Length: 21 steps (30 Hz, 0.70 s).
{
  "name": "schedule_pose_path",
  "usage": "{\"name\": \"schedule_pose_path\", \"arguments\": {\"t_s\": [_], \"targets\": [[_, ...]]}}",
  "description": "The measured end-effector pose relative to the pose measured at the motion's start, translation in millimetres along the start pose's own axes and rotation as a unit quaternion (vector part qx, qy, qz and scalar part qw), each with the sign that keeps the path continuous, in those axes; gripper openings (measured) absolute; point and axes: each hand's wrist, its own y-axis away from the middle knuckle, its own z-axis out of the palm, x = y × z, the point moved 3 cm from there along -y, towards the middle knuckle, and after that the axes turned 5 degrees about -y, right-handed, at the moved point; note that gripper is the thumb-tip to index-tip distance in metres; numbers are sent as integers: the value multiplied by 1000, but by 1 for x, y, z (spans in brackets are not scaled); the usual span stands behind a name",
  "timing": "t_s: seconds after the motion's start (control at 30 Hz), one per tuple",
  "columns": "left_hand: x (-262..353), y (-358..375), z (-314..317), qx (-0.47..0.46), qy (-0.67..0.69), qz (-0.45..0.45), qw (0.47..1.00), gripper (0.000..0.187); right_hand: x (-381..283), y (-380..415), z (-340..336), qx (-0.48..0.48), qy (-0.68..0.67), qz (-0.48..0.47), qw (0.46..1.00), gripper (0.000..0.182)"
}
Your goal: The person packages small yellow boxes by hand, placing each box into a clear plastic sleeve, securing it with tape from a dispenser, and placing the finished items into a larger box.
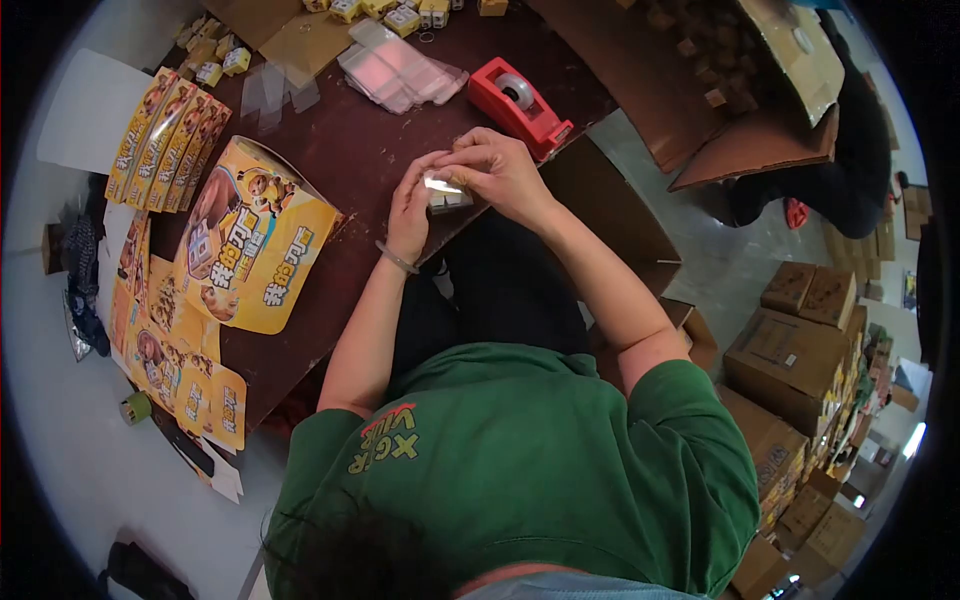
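At the table's near edge, my left hand (408, 212) and my right hand (502, 178) meet over a small clear plastic case (448, 197) with a shiny, glaring top. My left fingers grip its left side. The right thumb and fingers pinch at its upper edge; what lies inside is too small to name. Just beyond my hands sits a red tape dispenser (518, 108) with a roll of clear tape. A pile of flat clear plastic pieces (395, 70) lies farther back on the dark red table (350, 140).
Left of my hands stands a yellow printed display box (255, 240), with several upright yellow boxes (165, 140) behind it. Flat printed cartons (180, 360) lie at the left edge. Small yellow-and-white blocks (400, 18) lie at the back. An open cardboard box (640, 90) is at right, near stacked cartons (790, 360).
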Motion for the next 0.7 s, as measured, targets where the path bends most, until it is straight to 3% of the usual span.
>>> {"name": "schedule_pose_path", "arguments": {"t_s": [0.13, 0.17, 0.27, 0.37, 0.4, 0.5, 0.53, 0.63, 0.67, 0.7], "targets": [[2, 14, 3, -63, 34, -13, 997, 51, 4, 1, 2, -10, -70, 45, 997, 13], [9, 18, 3, -75, -104, 8, 992, 60, 7, 0, 3, -25, -94, 86, 992, 13], [18, 17, 5, -64, -230, 3, 971, 60, 8, -7, 1, -90, -159, 191, 964, 13], [16, 14, 0, -63, -230, 11, 971, 56, 1, -10, 1, -70, -69, 120, 988, 13], [12, 13, -2, -69, -222, 9, 972, 56, -6, -4, 0, -38, -3, 20, 999, 15], [10, 14, -1, -81, -219, 13, 972, 55, -15, 10, -2, -10, 118, -104, 987, 17], [10, 17, -1, -83, -226, 7, 971, 55, -12, 10, -3, -1, 111, -107, 988, 17], [11, 14, -2, -92, -252, 0, 963, 53, -7, 8, 0, -5, 32, -4, 999, 14], [12, 14, -1, -89, -241, 5, 966, 52, 3, 6, 5, 0, -53, 45, 998, 17], [12, 15, 1, -85, -229, 9, 970, 51, 5, 7, 4, 13, -32, 72, 997, 19]]}}
